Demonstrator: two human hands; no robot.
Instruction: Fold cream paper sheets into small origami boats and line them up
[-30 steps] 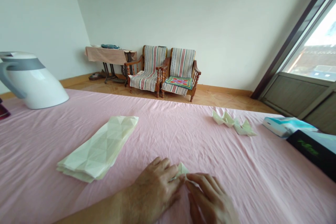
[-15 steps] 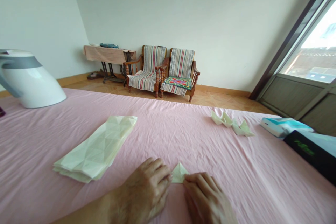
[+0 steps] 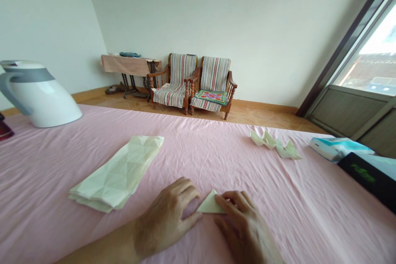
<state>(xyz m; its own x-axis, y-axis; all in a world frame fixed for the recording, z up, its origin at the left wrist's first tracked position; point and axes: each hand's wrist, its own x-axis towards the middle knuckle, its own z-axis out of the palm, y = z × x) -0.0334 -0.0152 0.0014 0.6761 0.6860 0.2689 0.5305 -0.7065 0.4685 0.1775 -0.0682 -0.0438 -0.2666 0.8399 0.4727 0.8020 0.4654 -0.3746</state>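
A small pale yellow-green folded paper triangle (image 3: 210,205) lies flat on the pink tablecloth (image 3: 216,156) near the front edge. My left hand (image 3: 168,216) rests on the cloth with its thumb and forefinger touching the triangle's left corner. My right hand (image 3: 244,229) presses its fingertips down on the triangle's right side. A stack of creased sheets of the same paper (image 3: 119,173) lies to the left of my hands. Two or three finished folded paper shapes (image 3: 275,143) sit farther away on the right.
A white electric kettle (image 3: 37,93) stands at the far left. A teal tissue pack (image 3: 338,147) and a black box (image 3: 369,181) lie at the right edge. Beyond the table stand two striped wooden armchairs (image 3: 194,82) and a small side table (image 3: 130,66).
The folded paper has come out from under my fingers and now shows as a flat triangle. My left hand has spread and drawn back a little; my right fingertips have moved onto the paper.
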